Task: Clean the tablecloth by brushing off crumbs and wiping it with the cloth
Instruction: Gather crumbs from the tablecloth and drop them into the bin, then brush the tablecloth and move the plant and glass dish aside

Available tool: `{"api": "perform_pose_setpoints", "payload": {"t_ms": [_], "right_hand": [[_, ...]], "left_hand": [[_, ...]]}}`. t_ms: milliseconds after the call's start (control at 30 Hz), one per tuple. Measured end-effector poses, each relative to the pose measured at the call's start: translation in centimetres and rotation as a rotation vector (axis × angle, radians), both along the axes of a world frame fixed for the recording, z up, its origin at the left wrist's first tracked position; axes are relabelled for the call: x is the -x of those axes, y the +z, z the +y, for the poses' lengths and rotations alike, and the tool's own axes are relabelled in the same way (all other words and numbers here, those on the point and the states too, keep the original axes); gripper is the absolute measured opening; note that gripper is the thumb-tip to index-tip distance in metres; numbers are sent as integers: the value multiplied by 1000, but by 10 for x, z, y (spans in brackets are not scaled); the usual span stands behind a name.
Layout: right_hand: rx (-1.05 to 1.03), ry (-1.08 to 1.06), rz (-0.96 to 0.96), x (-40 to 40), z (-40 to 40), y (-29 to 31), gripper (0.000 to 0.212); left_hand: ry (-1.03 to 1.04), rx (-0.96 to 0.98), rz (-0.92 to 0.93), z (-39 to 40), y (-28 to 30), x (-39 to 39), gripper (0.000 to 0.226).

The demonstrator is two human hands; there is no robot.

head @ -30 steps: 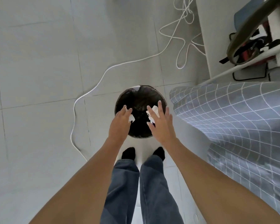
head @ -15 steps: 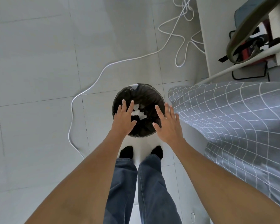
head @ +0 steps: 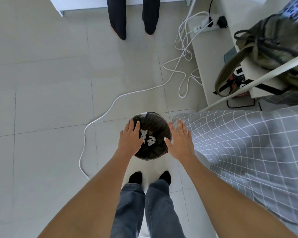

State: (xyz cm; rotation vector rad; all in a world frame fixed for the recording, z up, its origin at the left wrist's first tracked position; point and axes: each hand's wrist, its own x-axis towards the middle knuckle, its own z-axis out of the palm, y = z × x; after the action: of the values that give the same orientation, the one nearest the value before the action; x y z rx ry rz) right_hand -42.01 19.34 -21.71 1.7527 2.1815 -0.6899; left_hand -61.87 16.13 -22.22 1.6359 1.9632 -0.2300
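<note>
left hand point(head: 130, 136): flat, fingers apart, holds nothing, over bin point(head: 151, 152) | right hand point(head: 180, 141): flat, fingers spread, holds nothing | white crumbs point(head: 147, 137): down in bin | tablecloth point(head: 248, 143): just right of bin

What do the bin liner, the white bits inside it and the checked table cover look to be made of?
Black bin liner: thin plastic film, by its glossy wrinkles. White crumpled scraps inside: probably paper or tissue, matte and torn-edged, too small to be sure. Grey white-checked tablecloth: seemingly woven fabric, matte, draping softly over the table edge.
</note>
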Motion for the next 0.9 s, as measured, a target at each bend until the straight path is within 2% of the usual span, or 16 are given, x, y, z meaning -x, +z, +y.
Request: {"api": "perform_pose_setpoints", "payload": {"t_ms": [233,433,633,900], "right_hand": [[-2,-81,7,6,-8,97,64],[-59,-153,15,0,-26,180,62],[-112,-269,-29,-37,-37,233,62],[-166,-480,-98,-127,-68,285,62]], "left_hand": [[-85,-60,60,11,97,9,67],[-242,-127,127,21,178,-4,66],[-423,-176,129,35,236,-46,64],[-616,-220,95,50,299,-138,68]]}}
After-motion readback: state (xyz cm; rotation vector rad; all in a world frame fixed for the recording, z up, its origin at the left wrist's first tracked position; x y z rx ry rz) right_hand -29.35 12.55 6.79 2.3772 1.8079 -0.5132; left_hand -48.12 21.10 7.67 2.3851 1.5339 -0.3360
